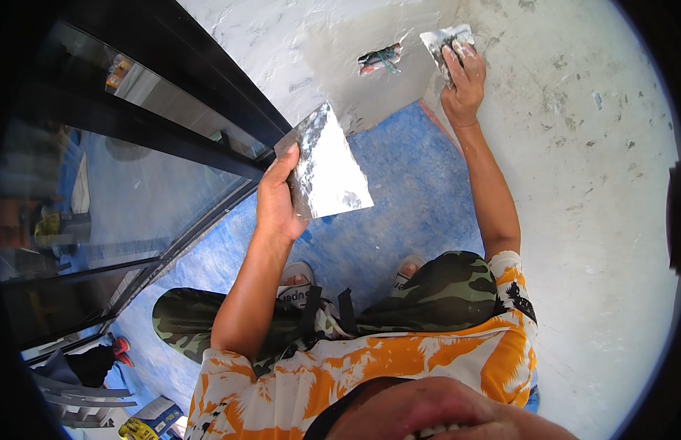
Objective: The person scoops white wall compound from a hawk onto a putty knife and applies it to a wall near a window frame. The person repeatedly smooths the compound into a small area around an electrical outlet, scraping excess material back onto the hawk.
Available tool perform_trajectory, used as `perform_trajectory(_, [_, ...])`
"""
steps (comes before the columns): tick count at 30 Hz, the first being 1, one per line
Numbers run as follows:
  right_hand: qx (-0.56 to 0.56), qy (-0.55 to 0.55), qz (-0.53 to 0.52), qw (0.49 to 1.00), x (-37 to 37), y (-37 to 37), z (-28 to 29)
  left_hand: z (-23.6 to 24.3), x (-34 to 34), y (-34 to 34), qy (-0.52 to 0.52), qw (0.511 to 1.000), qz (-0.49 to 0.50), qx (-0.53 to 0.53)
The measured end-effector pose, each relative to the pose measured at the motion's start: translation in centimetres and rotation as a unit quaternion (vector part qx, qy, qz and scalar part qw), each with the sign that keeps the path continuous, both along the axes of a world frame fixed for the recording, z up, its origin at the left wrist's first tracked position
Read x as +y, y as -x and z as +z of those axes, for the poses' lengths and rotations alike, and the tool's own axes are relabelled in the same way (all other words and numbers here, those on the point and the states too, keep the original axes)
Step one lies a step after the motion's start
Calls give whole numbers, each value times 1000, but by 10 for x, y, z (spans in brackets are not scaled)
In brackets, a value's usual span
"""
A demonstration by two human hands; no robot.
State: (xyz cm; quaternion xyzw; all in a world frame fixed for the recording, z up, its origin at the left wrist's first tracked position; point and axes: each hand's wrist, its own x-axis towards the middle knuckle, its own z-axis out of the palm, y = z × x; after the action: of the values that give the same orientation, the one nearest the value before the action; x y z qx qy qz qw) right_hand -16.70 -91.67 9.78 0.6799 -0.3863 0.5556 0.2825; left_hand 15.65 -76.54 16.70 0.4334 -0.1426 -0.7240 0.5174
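Note:
My left hand grips a flat metal plate by its left edge, the thumb lying on top. White putty appears to cover much of the plate's bright face. Up at the right, my right hand is closed around a putty knife. Its wide blade is smeared with white and dark patches and lies at the wall, near the corner. The handle is mostly hidden under the fingers. Left of the blade, a rectangular wall opening shows wires inside, with smoothed grey plaster around it.
A black-framed glass door runs along the left. Blue sheeting covers the floor between my sandalled feet and the wall. A pale, blotched wall rises close on the right. At the lower left are a grey slatted object and a yellow-and-blue package.

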Motion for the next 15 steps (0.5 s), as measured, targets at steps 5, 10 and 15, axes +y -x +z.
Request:
perform_trajectory(5, [85, -43, -37, 995, -54, 6, -20, -14, 10, -8, -27, 999, 15, -36])
perform_trajectory(10, [41, -87, 7, 995, -53, -6, -103, -26, 8, -13, -34, 998, 9, -42])
perform_trajectory(15, [73, -212, 4, 975, -26, -4, -157, -27, 7, -5, -42, 999, 12, -26])
